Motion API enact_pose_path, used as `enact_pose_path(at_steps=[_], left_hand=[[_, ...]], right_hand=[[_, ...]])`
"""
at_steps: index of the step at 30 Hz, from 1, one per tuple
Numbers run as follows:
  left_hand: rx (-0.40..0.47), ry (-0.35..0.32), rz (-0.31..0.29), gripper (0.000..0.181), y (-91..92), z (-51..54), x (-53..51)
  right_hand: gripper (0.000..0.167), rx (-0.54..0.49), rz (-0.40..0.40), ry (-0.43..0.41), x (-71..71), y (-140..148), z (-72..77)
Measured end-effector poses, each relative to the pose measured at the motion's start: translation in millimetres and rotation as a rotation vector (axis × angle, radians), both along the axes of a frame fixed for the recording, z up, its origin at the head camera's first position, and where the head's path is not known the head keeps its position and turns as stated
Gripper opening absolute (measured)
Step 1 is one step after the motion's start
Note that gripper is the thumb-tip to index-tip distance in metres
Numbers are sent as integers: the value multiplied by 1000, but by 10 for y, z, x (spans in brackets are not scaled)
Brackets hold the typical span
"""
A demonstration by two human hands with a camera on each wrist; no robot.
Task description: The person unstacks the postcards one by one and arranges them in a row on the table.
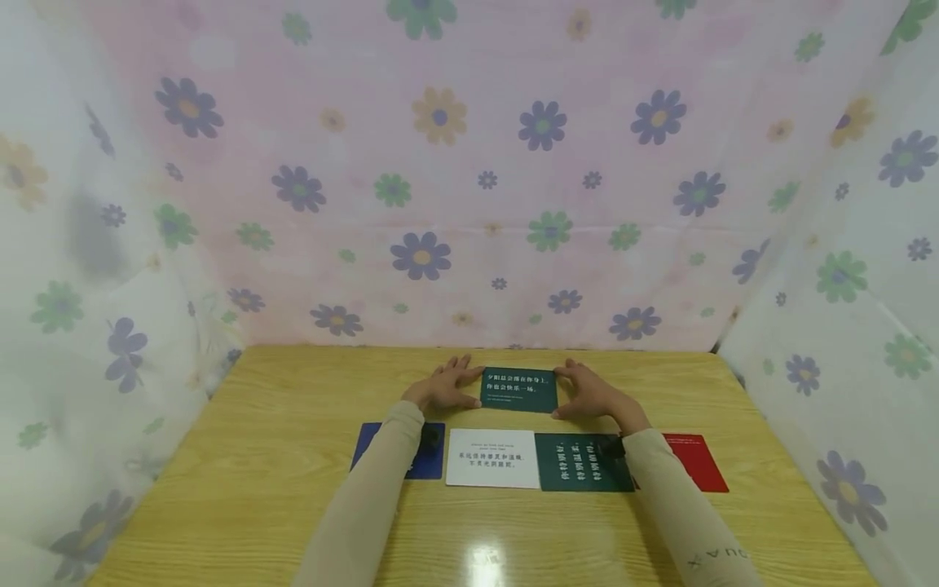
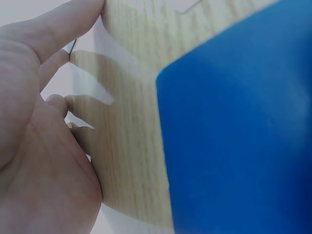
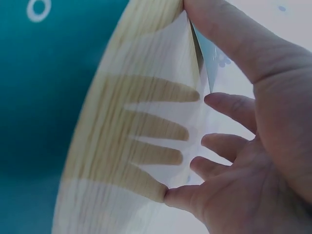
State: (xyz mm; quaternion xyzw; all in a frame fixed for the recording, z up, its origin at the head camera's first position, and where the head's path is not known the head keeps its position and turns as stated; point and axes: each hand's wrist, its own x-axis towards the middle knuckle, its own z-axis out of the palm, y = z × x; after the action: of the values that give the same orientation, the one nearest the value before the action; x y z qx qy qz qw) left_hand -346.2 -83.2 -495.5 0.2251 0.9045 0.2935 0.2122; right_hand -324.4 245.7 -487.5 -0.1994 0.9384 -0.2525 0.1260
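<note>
A dark green card (image 1: 519, 390) with white lettering lies near the back of the wooden table, between both hands. At its left edge is my left hand (image 1: 446, 386), its thumb and index finger spread and touching near the corners. My right hand (image 1: 592, 391) does the same at the right edge. The remaining fingers of the right hand (image 3: 243, 141) stretch out apart in the right wrist view. In the left wrist view the left hand (image 2: 44, 107) partly hides its own fingertips. Neither hand visibly curls round the card.
Nearer me, a row holds a blue card (image 1: 434, 461), a white card (image 1: 491, 458), a second green card (image 1: 579, 462) and a red card (image 1: 700, 465). My forearms cover parts of the row. Flowered cloth (image 1: 469, 204) surrounds the table (image 1: 279, 408) at the back and sides.
</note>
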Motion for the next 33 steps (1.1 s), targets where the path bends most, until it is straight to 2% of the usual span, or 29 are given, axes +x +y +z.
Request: enact_pose_path(at_steps=[11,17,20,26,30,33], left_hand=[[30,-4,8,84,57,-23,51],[39,11,2,85,34,-2,50],[57,9,12,86,14,11,51],[99,-36,76,93,-25,-6,88],[153,-35,104,96,-21,-50,104],[153,-12,102,99,-34,-57,101]], right_hand=[[100,10,34,94,32,92,-19],[101,-34,28,166,42,91,-27],[101,-51,24,205,56,77,-17],[101,-77,31,238,100,33,23],[101,-95,15,245,122,18,41],[101,-102,13,250,123,6,71]])
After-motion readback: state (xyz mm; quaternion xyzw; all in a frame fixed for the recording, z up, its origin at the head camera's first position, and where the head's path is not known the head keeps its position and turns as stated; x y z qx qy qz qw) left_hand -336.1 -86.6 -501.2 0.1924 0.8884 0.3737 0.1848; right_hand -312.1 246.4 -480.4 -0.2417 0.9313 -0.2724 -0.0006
